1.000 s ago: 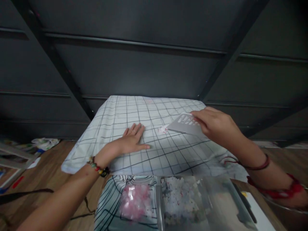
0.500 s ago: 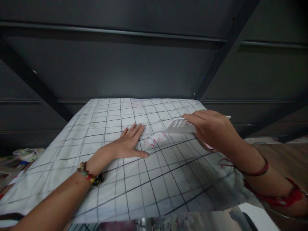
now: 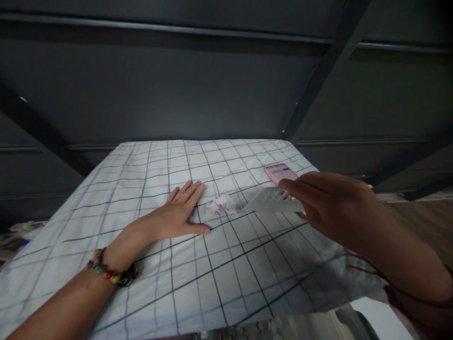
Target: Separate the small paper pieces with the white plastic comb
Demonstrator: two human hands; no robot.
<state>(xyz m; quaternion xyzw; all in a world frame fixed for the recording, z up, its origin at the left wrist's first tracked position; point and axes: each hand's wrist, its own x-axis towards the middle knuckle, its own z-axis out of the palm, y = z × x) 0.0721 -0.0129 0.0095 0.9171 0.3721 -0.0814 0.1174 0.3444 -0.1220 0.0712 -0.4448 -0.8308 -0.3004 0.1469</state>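
My left hand lies flat on a white cloth with dark grid lines, fingers stretched out and thumb apart. Just right of its fingers sits a small heap of white and pink scraps, which look like torn paper. From the right, my right hand grips a flat white slotted tool, a bit blurred. The tool's pointed end reaches the right side of the scraps; whether it touches them I cannot tell. Its rear part is hidden in my fingers.
Beyond the tool, a phone in a pink case rests on the cloth, screen lit and partly covered by my right hand. A dark panelled wall rises behind the cloth's far edge. Blurred items line the near edge.
My right hand and the tool have come nearer to me, uncovering much of the phone. The left hand stays flat beside the scraps. The whole view has shifted slightly.
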